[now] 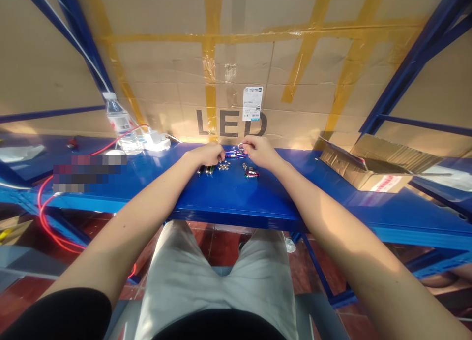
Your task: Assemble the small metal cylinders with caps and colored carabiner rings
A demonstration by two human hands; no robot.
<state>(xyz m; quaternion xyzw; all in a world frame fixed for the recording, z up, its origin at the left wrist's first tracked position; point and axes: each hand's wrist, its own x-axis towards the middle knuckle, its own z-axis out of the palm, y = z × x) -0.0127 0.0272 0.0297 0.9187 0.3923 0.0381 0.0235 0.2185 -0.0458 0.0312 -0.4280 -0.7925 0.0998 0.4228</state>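
Note:
My left hand point(211, 154) is above the blue table with its fingers curled together; what is in them, if anything, is hidden. My right hand point(259, 149) is pinched at the fingertips, and a small pale ring point(241, 145) shows there. Between the hands lies a row of shiny blue-purple metal tubes point(235, 154). In front of the left hand are dark and green tubes with silver ends point(209, 170). Several small silver pieces point(223, 166) lie beside them. Closer to the right forearm is a small pile of shiny coloured parts point(251, 172).
A large taped cardboard box point(177, 69) backs the blue table point(236, 197). At the left stand a water bottle point(120, 121) and a white power strip point(157, 140) with a red cable point(46, 207). An open cardboard box point(363, 170) sits at the right.

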